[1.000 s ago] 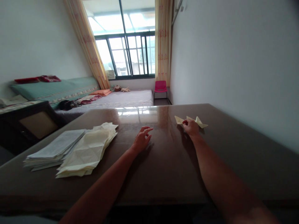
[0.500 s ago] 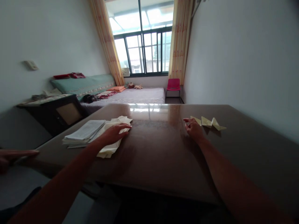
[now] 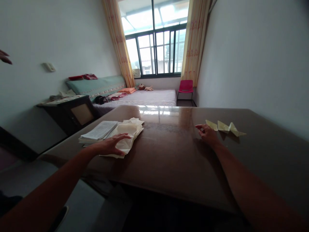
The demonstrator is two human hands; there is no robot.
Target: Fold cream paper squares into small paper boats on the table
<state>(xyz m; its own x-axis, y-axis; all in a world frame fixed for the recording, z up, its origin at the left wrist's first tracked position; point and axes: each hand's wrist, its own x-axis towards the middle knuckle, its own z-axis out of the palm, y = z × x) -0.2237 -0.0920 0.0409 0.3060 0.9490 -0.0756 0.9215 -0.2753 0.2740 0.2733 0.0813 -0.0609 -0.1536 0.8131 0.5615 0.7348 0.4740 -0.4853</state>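
Sheets [image 3: 132, 129] at centre left could slide if the wide-spread left hand [image 3: 109, 145] drags carelessly. I cannot tell whether the right hand [image 3: 209, 135] grips anything.

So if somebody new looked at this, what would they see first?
Probably the bright window at the far end, with the pink chair below its right curtain. Then the pointy folded papers on the brown table, beside the right hand, and the left hand spread over creased cream sheets.
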